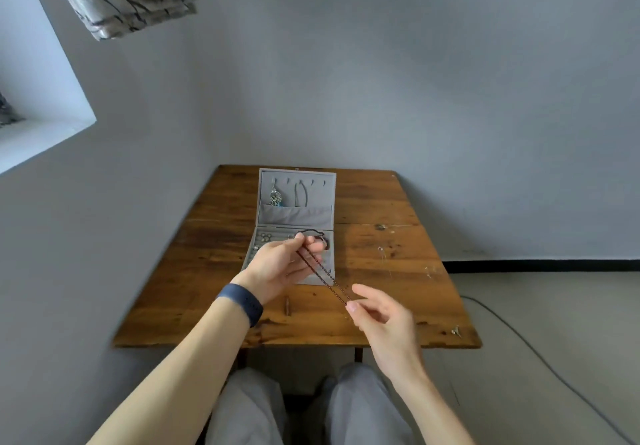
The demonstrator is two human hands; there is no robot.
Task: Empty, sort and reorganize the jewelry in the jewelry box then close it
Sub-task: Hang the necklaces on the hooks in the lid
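Dark chain [322, 273] between hands [277, 266] [382, 321] (across jewelry box [333, 198] edge)

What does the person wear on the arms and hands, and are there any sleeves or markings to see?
No sleeves are in view. The left hand has a dark blue wristband at the wrist, a wide strap with small holes. The right hand has nothing at its wrist. No gloves or rings show.
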